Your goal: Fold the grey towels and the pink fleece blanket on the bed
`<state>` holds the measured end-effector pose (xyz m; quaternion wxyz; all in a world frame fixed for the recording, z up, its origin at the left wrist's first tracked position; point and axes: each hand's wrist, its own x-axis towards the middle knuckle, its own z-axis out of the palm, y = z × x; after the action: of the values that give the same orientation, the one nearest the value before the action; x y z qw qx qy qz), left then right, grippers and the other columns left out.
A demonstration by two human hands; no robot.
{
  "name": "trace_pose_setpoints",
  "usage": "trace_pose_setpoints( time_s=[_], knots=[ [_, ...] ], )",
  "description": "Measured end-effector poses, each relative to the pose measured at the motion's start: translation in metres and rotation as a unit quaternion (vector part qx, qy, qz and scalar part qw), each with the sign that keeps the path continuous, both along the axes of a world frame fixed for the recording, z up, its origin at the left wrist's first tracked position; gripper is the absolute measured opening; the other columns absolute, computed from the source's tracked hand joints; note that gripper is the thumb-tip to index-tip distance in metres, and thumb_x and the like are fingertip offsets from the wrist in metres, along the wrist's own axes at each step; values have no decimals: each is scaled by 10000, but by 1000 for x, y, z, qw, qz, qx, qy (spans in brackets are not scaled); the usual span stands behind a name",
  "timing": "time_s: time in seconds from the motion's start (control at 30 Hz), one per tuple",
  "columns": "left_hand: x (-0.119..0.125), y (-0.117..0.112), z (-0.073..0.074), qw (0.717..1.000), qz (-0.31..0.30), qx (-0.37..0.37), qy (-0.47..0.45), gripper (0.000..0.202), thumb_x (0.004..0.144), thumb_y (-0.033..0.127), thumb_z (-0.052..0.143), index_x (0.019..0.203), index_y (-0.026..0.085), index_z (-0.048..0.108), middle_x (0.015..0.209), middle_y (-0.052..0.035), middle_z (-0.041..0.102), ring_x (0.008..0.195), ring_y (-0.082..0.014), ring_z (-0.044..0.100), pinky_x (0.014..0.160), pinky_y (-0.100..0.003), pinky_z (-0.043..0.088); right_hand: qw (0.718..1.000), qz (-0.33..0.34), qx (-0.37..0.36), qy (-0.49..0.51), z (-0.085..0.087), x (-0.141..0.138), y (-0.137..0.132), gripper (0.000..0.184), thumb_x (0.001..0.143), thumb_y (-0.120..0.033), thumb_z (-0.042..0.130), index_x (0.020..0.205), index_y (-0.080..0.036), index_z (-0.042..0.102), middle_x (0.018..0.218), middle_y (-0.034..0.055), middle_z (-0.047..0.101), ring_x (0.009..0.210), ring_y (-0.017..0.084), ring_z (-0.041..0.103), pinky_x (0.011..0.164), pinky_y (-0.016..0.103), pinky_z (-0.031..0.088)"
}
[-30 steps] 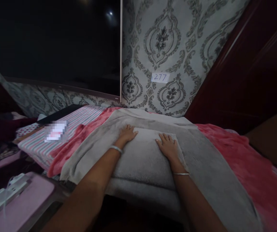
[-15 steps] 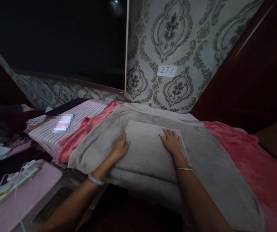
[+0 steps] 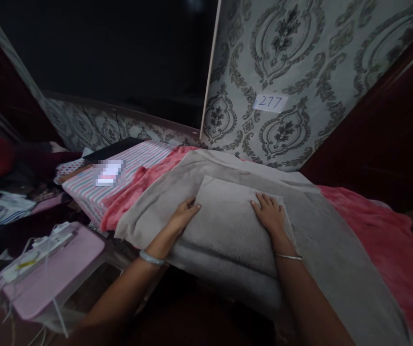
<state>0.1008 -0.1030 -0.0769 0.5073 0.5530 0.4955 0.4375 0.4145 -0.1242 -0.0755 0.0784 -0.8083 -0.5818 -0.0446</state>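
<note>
A grey plush cloth piece (image 3: 233,223), roughly rectangular, lies flat on a larger grey plush blanket (image 3: 332,250). At its left edge rests my left hand (image 3: 183,215), thumb apart from the fingers, with the fingertips against the fabric. My right hand (image 3: 270,214) lies palm down on the upper right part of the piece, fingers spread. Beneath the grey blanket a pink plush blanket (image 3: 365,218) shows at both sides. The lower edge of the grey blanket hangs down toward me into shadow.
Left of the blankets a striped cloth (image 3: 134,163) bears a blurred-out bright object (image 3: 109,173). A pink stool (image 3: 65,269) with a power strip (image 3: 40,250) and cables stands at lower left. Behind are a large dark screen (image 3: 119,57) and a wall label (image 3: 270,102).
My view has shifted left, so the scene sits further right. Both hands stay at about the same places on the grey cloth piece.
</note>
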Motion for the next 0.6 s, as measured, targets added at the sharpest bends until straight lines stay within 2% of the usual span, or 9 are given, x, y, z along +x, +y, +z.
trace_pose_setpoints(
  time_s=[0.1,0.23,0.43,0.6],
  knots=[
    [9,-3,7,993,29,47,104,681,775,287,703,1417,113,561,1180,-116,724,1144,-293,654,1012,-408,517,1000,-1,-2,-1,2,-2,-1,576,1041,-496,309,1545,-257,448,1622,71,408,1485,304,343,1175,567,282],
    [14,-10,15,974,43,88,205,829,803,260,662,1561,123,356,968,-69,699,879,-238,663,848,-368,545,1000,-1,-1,-5,1,-1,0,569,1043,-495,306,1544,-268,451,1623,72,406,1484,302,348,1177,563,282],
    [7,-6,10,975,35,76,203,814,822,289,645,1562,123,346,961,-63,673,863,-227,646,840,-351,530,1000,-2,3,1,0,0,1,561,1042,-497,316,1535,-272,463,1615,65,420,1478,303,352,1177,566,275],
    [4,24,10,973,18,54,223,794,854,357,623,1551,92,353,935,-74,685,876,-248,662,829,-361,537,1000,-1,7,4,3,-3,0,557,1043,-487,325,1534,-263,463,1621,64,411,1478,309,346,1180,566,271]
  ],
)
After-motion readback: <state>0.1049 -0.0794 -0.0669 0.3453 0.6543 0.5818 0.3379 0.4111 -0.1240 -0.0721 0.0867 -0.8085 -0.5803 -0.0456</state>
